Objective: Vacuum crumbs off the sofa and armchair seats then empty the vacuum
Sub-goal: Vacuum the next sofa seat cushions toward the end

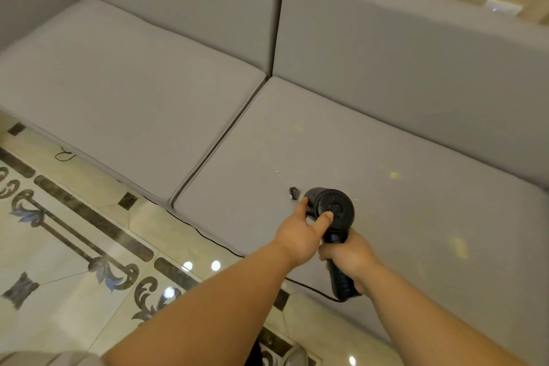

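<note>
A black handheld vacuum (334,209) points down at the right seat cushion (341,151) of the grey sofa. My right hand (350,258) grips its handle from below. My left hand (306,232) holds the round body from the left, thumb on the rear cap and fingers round the far side. Yellowish crumbs (395,176) lie scattered over this cushion, with a larger smear (459,246) to the right. A small dark piece (294,192) lies on the cushion just left of the vacuum's nose.
The left seat cushion (118,92) adjoins across a seam. A thin black cable (208,239) runs along the sofa's front edge on the patterned tile floor (74,232). A white wall plate (503,6) sits behind the backrest.
</note>
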